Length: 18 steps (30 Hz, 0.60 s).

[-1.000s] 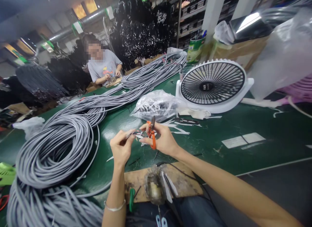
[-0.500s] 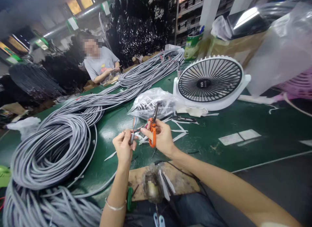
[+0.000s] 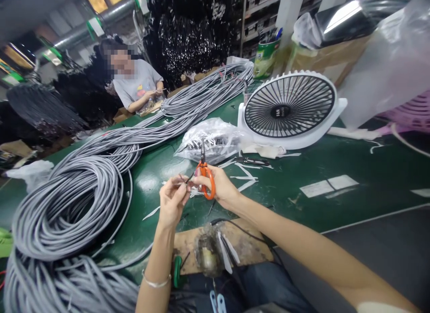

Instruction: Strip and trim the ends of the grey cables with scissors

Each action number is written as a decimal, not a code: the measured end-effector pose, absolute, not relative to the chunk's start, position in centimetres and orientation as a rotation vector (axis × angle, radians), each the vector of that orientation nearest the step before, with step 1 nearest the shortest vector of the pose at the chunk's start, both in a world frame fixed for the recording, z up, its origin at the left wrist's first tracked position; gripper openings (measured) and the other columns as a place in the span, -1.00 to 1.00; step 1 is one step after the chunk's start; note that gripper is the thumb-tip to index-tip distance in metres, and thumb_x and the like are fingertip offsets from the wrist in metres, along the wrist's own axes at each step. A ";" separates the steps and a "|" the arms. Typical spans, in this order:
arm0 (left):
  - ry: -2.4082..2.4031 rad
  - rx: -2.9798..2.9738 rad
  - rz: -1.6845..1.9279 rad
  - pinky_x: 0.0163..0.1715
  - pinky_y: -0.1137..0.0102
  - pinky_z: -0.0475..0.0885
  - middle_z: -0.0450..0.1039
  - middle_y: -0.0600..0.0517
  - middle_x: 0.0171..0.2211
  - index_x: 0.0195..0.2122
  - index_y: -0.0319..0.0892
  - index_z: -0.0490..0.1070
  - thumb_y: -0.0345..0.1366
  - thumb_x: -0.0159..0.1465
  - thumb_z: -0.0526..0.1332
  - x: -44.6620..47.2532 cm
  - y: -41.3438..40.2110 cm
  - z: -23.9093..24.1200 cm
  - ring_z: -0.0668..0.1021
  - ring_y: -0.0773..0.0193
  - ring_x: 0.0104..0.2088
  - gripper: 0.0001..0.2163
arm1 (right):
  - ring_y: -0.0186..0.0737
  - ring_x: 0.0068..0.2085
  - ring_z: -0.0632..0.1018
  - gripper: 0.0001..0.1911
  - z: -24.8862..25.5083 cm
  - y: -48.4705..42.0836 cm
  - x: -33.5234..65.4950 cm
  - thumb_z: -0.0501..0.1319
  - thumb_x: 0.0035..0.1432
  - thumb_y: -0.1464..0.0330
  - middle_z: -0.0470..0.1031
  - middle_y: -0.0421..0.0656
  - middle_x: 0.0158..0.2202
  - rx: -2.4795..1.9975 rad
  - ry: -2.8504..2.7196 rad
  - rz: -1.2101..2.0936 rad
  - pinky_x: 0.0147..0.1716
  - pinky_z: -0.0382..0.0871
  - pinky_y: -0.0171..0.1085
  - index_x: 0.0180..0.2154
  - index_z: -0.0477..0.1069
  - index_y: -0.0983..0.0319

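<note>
The left hand point(image 3: 172, 201), fingertips pinched together, holds thin dark and reddish wires point(image 3: 183, 181); the right hand point(image 3: 219, 183), curled around orange-handled metal scissors point(image 3: 203, 166), is just beside it. Beyond, a crumpled clear plastic bag point(image 3: 215, 137) lies on the green surface point(image 3: 272, 185).

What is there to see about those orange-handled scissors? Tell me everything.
The orange-handled, dark-bladed scissors have plastic-looking loop handles and slim blades that look metallic. The person's bare right hand holds them by the handles above the glossy green tabletop. The blades point away from the person, toward the top of the picture; they look closed, though too small to be sure.
</note>
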<state>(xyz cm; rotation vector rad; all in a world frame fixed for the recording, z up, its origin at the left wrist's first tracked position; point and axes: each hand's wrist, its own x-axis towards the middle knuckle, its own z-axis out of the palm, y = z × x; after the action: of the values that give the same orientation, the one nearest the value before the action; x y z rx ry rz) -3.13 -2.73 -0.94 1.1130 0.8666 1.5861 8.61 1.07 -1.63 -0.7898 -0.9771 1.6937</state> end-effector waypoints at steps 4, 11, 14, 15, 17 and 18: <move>0.811 1.222 1.716 -0.78 0.66 0.06 0.29 0.15 -0.54 -0.48 -0.16 0.36 -0.37 0.01 0.34 -3.3 -2.7 -0.7 0.27 0.55 -0.67 -0.86 | -0.42 -0.62 0.31 -0.64 -1.8 1.0 9.0 0.31 -0.22 0.15 0.27 -0.33 -0.66 -0.843 -1.124 1.562 -0.60 0.20 -0.40 -0.56 0.20 0.23; 1.034 1.715 1.986 -0.56 0.55 0.27 0.21 0.16 -0.59 -0.58 -0.21 0.28 -0.47 0.13 0.21 -5.3 -2.9 -0.8 0.31 0.49 -0.59 -0.82 | -0.41 -0.55 0.26 -0.77 -1.0 -0.1 9.8 0.24 -0.08 0.27 0.21 -0.30 -0.57 -0.846 -1.716 0.737 -0.52 0.19 -0.40 -0.50 0.20 0.22; 1.127 1.909 1.970 -0.49 0.51 0.31 0.25 0.14 -0.58 -0.60 -0.20 0.31 -0.54 0.11 0.17 -5.6 -3.2 -0.9 0.35 0.45 -0.55 -0.82 | -0.40 -0.54 0.27 -0.80 -1.4 -0.1 9.6 0.21 -0.02 0.27 0.24 -0.27 -0.54 -0.823 -1.806 0.634 -0.52 0.19 -0.41 -0.51 0.25 0.23; 1.176 1.957 1.947 -0.49 0.51 0.30 0.26 0.14 -0.58 -0.60 -0.20 0.32 -0.57 0.09 0.16 -5.6 -3.4 -0.9 0.36 0.44 -0.53 -0.81 | -0.40 -0.54 0.27 -0.81 -1.6 -0.1 9.5 0.21 0.00 0.28 0.25 -0.26 -0.53 -0.820 -1.814 0.618 -0.52 0.19 -0.41 -0.51 0.26 0.23; 1.268 2.025 1.895 -0.51 0.52 0.28 0.29 0.13 -0.56 -0.61 -0.19 0.35 -0.61 0.04 0.14 -5.5 -3.6 -1.0 0.37 0.44 -0.51 -0.80 | -0.40 -0.55 0.27 -0.81 -1.9 0.0 9.5 0.20 0.01 0.28 0.27 -0.24 -0.53 -0.823 -1.832 0.589 -0.52 0.18 -0.41 -0.51 0.28 0.23; 1.295 2.049 1.873 -0.53 0.53 0.26 0.30 0.13 -0.56 -0.61 -0.19 0.36 -0.63 0.02 0.13 -5.4 -3.7 -0.9 0.37 0.44 -0.52 -0.79 | -0.39 -0.54 0.28 -0.82 -2.1 0.1 9.5 0.20 0.01 0.28 0.28 -0.24 -0.53 -0.828 -1.850 0.571 -0.52 0.17 -0.41 -0.51 0.29 0.23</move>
<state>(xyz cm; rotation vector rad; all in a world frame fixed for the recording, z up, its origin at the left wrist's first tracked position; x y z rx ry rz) -5.42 -3.68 -0.93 2.0495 1.2953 1.8732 9.55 0.08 -2.06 -0.8278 -1.8503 0.5711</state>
